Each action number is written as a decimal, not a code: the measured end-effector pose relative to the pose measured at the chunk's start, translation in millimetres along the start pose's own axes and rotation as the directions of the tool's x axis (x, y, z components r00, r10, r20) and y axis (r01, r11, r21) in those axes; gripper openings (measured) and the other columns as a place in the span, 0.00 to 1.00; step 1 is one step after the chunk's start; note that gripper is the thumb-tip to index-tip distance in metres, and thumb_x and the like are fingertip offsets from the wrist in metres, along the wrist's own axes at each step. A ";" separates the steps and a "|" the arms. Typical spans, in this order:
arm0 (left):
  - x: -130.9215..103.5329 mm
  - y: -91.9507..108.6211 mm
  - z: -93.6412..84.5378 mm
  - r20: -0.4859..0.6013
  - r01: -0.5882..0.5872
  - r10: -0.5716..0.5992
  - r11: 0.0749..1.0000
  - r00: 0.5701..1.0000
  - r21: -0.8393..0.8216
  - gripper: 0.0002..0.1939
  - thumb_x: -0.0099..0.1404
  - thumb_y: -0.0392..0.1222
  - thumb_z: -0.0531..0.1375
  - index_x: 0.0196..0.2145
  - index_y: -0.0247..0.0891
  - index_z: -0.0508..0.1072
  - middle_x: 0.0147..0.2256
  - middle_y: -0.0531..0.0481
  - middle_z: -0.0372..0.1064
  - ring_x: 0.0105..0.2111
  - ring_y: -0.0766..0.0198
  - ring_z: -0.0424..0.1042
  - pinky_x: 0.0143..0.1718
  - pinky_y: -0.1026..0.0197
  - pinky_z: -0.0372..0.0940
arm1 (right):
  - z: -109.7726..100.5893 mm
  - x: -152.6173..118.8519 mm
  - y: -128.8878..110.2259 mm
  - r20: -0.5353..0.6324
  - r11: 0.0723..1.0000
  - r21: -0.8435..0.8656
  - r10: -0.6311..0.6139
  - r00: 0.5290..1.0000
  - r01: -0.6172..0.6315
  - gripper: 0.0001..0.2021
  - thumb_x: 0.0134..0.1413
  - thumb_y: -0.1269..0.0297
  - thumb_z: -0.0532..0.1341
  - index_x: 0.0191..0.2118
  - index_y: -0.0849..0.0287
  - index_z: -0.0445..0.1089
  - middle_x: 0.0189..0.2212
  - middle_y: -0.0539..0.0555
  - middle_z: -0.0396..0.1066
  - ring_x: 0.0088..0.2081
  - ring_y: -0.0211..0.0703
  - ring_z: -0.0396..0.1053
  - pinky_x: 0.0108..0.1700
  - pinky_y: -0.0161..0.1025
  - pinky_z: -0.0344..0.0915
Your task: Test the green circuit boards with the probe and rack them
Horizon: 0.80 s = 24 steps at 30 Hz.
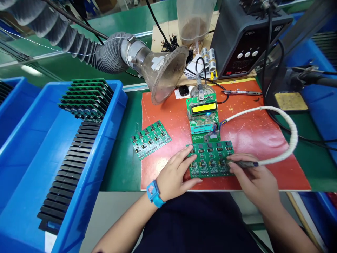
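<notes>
A green circuit board [210, 165] with a row of small digit displays lies on the red mat in front of me. My left hand [175, 174] rests at its left end, fingers stretched out onto the board's edge and thumb near the lower left corner. Closed around a dark, pen-like probe [246, 163] with a white-wrapped cable, my right hand [255, 179] is at the board's right end. The probe's tip is hidden by my fingers, so contact is unclear. Just behind the board stands a programmer board [202, 119] with a lit yellow screen and a teal socket.
Another circuit board [151, 139] lies to the left on the red mat [263, 133]. A blue bin [116, 105] holds several upright boards [86, 96] in a black slotted rack. An extraction funnel [168, 75] hangs over the mat. A soldering station [247, 42] stands at back right.
</notes>
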<state>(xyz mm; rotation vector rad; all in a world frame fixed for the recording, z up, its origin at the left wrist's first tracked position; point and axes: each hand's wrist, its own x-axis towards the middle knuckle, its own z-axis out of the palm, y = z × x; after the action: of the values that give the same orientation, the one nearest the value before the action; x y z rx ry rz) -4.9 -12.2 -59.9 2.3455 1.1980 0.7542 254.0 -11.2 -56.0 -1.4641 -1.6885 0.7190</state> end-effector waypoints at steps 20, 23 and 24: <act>0.6 -2.1 -0.1 -0.012 -0.006 0.005 0.999 1.000 -0.052 0.34 0.67 0.50 0.63 0.64 0.36 0.57 0.65 0.31 0.54 0.67 0.45 0.53 0.63 0.42 0.62 | 0.3 0.5 -7.4 -0.018 0.995 0.081 0.067 0.998 -0.066 0.05 0.64 0.62 0.61 0.41 0.54 0.72 0.40 0.54 0.73 0.36 0.44 0.74 0.39 0.42 0.75; 0.8 -2.7 0.4 -0.017 -0.015 0.014 0.998 1.000 -0.063 0.33 0.67 0.50 0.62 0.64 0.37 0.57 0.65 0.31 0.54 0.67 0.45 0.53 0.63 0.40 0.62 | -0.9 1.7 -10.8 -0.024 0.995 0.071 0.073 0.997 -0.071 0.05 0.63 0.62 0.61 0.40 0.54 0.72 0.40 0.54 0.73 0.34 0.43 0.74 0.38 0.42 0.75; 0.9 -2.7 0.5 -0.015 -0.015 0.014 0.998 1.000 -0.067 0.33 0.67 0.50 0.62 0.64 0.37 0.57 0.65 0.31 0.54 0.67 0.45 0.53 0.62 0.39 0.62 | -1.3 2.4 -12.2 -0.025 0.995 0.069 0.073 0.997 -0.071 0.04 0.63 0.62 0.61 0.40 0.54 0.72 0.39 0.54 0.73 0.34 0.43 0.74 0.38 0.42 0.75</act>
<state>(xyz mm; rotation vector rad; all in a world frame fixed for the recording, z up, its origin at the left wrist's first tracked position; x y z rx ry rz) -5.8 -10.0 -61.6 2.3004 1.1452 0.8056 248.4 -11.1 -44.8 -1.4869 -1.5819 0.7840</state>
